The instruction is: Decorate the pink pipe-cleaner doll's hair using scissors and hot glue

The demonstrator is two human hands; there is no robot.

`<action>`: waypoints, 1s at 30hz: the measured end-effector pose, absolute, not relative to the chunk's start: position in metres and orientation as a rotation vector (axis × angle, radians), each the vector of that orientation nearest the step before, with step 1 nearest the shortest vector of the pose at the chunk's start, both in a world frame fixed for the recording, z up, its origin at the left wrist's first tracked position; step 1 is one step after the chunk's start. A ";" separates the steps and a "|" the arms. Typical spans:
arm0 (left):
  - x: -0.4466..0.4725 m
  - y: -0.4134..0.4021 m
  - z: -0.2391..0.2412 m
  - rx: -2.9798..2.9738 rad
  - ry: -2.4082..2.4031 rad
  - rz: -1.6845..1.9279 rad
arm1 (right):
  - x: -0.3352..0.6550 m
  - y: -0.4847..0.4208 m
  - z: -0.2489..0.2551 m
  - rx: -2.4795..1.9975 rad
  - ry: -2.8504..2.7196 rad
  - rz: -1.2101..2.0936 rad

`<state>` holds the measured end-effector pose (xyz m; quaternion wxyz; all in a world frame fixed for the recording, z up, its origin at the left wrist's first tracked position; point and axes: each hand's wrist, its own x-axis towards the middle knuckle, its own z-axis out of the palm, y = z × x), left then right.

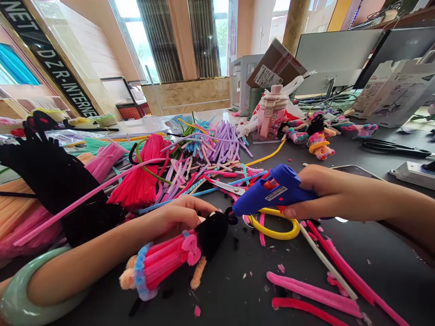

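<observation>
A pipe-cleaner doll (166,258) in a pink dress with a blue fuzzy hem lies tilted just above or on the dark table. My left hand (181,215) is closed around the doll near its black-haired head, and some of the fingers are hidden behind it. In my right hand (312,192) is a blue hot glue gun (275,192), its nozzle at a small black loop (233,216) on top of the doll's head. Whether nozzle and loop touch, I cannot tell. Behind and below the gun lie yellow-handled scissors (282,233).
Bundles of pipe cleaners in black (50,181), red (144,176) and purple (227,140) spread across the left and middle. Loose pink strips (316,294) lie at front right. Farther back stand a pink bottle (272,113), finished dolls (319,136) and a power strip (414,174).
</observation>
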<state>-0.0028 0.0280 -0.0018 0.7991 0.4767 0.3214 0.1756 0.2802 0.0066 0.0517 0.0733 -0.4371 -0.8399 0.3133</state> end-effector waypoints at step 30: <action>-0.004 0.025 0.008 1.096 0.729 0.319 | 0.282 0.010 0.049 -1.278 -2.562 0.891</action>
